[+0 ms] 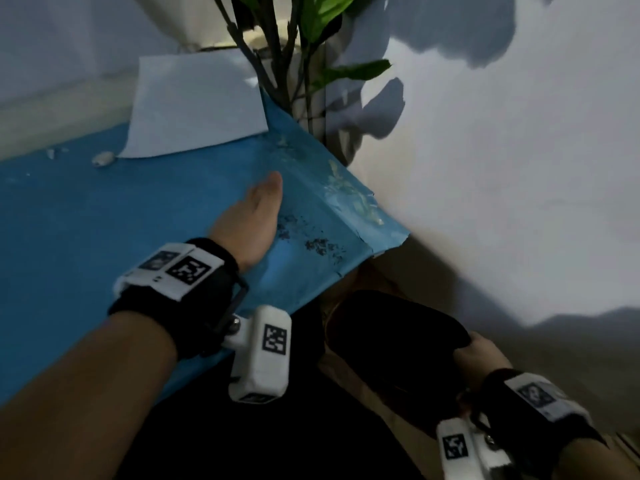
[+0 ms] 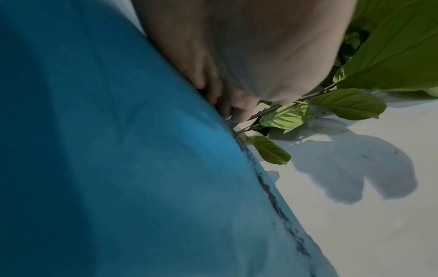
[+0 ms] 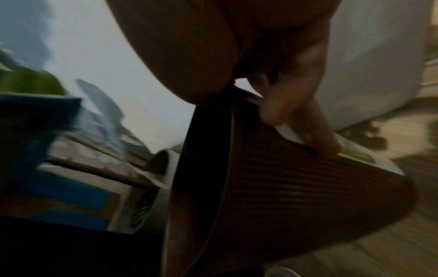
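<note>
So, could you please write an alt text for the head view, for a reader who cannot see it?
A person's left hand rests on a blue tabletop beside dark crumbs near its edge, while the right hand holds a black bin below that edge. A white sheet sits behind, next to a leafy plant.

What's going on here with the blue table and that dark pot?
A person seems to be clearing dark crumbs off a blue-covered table. The left hand lies open, edge down, on the blue cover right beside the crumbs, near the torn corner. The right hand grips the rim of a dark ribbed pot, tilted below that corner, probably to catch them. The crumbs are not yet swept off. A leafy plant stands behind.
</note>
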